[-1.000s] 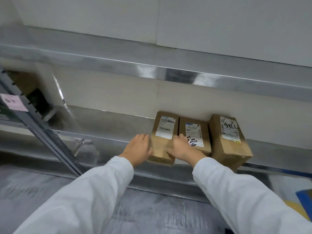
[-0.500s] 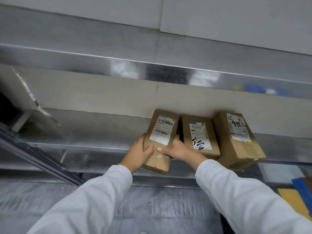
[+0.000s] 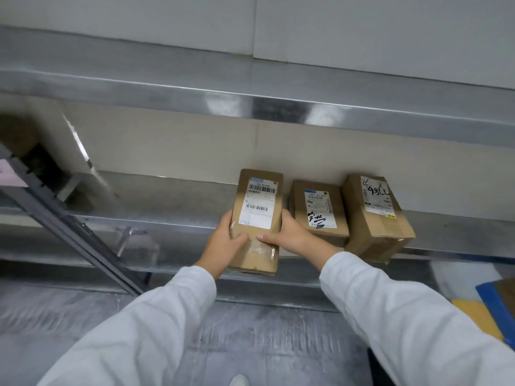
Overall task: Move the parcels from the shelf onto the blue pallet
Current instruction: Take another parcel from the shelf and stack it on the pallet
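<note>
A brown cardboard parcel (image 3: 257, 196) with a white barcode label is lifted off the steel shelf (image 3: 167, 201) and tilted toward me. My left hand (image 3: 224, 243) grips its left side, thumb on top. My right hand (image 3: 289, 234) grips its right side, thumb across the front. Two more brown parcels stay on the shelf against the wall: a middle parcel (image 3: 320, 210) with black scribble on its label, and a right parcel (image 3: 374, 215) with handwritten marks. A corner of the blue pallet (image 3: 493, 302) shows at the right edge.
An upper steel shelf (image 3: 250, 90) runs overhead across the view. A grey slanted rack post (image 3: 64, 227) stands at the left. Something yellow (image 3: 473, 316) lies by the pallet. Below is a grey floor (image 3: 250, 344).
Both hands closed round the left parcel, lifted it off the shelf and pulled it away from the other two, which stayed put.
</note>
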{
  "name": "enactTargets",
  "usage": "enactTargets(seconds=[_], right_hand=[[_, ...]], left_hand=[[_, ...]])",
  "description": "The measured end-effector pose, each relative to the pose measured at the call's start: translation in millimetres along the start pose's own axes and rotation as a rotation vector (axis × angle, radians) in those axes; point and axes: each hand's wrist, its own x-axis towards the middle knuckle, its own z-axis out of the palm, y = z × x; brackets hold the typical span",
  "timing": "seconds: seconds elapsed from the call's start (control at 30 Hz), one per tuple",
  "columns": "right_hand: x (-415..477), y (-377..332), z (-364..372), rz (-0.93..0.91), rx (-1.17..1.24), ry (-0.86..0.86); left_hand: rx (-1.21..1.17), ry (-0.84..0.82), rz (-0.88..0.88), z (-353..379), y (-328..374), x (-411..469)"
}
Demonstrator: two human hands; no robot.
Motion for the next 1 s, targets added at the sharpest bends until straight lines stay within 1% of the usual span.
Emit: enactTargets(seconds=[0.17, 0.37, 0.5, 0.8, 0.9, 1.0], right_hand=[[-51, 10, -16, -0.082, -0.019, -0.04], [-119, 38, -24, -0.164, 0.028, 0.0], [-167, 61, -44, -0.183, 0.085, 0.009], [-274, 111, -125, -0.106, 0.122, 0.256], [-309, 122, -141, -0.085, 0.117, 0.336], [-345, 137, -149, -0.018, 0.142, 0.443]], left_hand=[[0.0, 0.045, 0.051, 16, 22, -61], [0.044, 0.072, 0.084, 40, 37, -136], [0.051, 0.049, 0.116, 71, 51, -173], [0.014, -0.194, 0.22, 167, 92, -216], [0.011, -0.298, 0.264, 191, 103, -224], [0.015, -0.393, 0.307, 217, 109, -234]])
